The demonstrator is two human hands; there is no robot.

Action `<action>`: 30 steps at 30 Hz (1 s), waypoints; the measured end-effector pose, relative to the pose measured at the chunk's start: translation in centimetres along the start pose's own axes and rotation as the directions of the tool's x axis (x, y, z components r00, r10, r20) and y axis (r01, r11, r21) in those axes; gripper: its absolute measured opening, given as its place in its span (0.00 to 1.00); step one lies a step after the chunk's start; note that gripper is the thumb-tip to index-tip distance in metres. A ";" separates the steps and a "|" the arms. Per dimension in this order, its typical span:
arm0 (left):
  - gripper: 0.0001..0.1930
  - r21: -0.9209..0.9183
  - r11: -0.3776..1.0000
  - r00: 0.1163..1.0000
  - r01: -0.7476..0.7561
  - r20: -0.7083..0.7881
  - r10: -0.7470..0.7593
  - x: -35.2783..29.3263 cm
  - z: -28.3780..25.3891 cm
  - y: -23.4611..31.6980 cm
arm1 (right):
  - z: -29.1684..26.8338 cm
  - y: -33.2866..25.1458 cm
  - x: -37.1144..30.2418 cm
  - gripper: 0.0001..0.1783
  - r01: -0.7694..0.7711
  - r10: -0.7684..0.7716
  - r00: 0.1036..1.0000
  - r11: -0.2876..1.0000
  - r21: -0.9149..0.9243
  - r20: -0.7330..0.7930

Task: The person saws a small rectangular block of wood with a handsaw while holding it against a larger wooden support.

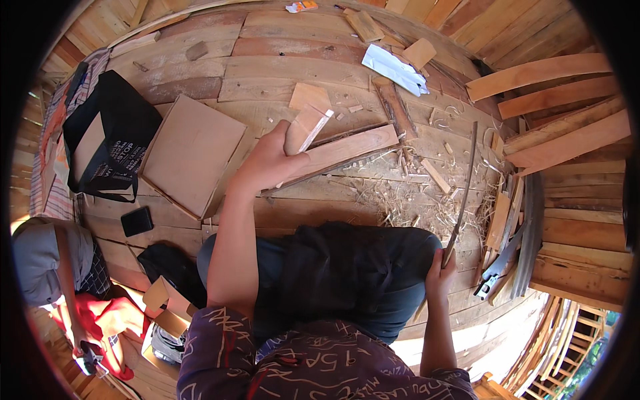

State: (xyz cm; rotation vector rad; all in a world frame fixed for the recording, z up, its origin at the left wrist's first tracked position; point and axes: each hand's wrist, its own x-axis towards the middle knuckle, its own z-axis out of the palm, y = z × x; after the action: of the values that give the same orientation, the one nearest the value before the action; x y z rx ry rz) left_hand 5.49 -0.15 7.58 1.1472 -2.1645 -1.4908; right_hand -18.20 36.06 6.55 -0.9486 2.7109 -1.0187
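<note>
My left hand [267, 161] is closed around a short piece of wood [305, 128] with a pale edge, held up over the floor. Just beyond it, a longer wooden board [353, 148] lies at a slant on the planks; I cannot tell if the two touch. Down by my right knee, my right hand [440, 272] grips the lower end of a long, thin, dark blade [463, 193]. It points away from me and shows nearly edge-on, so its exact kind is unclear.
Wood shavings [393, 197] litter the planks before my knees. A cardboard box [193, 153], black bag [110, 140] and phone-like black object [137, 221] lie left. On the right are a handsaw [497, 270] and stacked boards [560, 143]. Another person [50, 260] sits at far left.
</note>
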 end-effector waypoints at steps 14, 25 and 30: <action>0.25 -0.920 0.359 0.807 0.155 0.328 0.491 -1.9 3.0 3.3 | 4.3 -0.8 1.6 0.09 0.268 -0.236 0.964 0.838 -0.475 0.126; 0.28 -0.933 0.157 0.672 0.325 0.344 0.656 -2.6 3.2 3.8 | 4.4 -0.4 1.6 0.08 0.284 -0.272 0.958 0.847 -0.449 0.093; 0.28 -0.916 0.122 0.640 0.383 0.359 0.680 -2.7 3.4 3.9 | 4.4 -0.5 1.6 0.08 0.276 -0.267 0.960 0.852 -0.445 0.085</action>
State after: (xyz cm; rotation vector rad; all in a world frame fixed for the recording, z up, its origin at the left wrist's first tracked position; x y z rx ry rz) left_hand 3.35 4.67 10.07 -0.4076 -0.6997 -2.8271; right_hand -17.96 32.38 3.64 -1.4387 2.9136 -0.3873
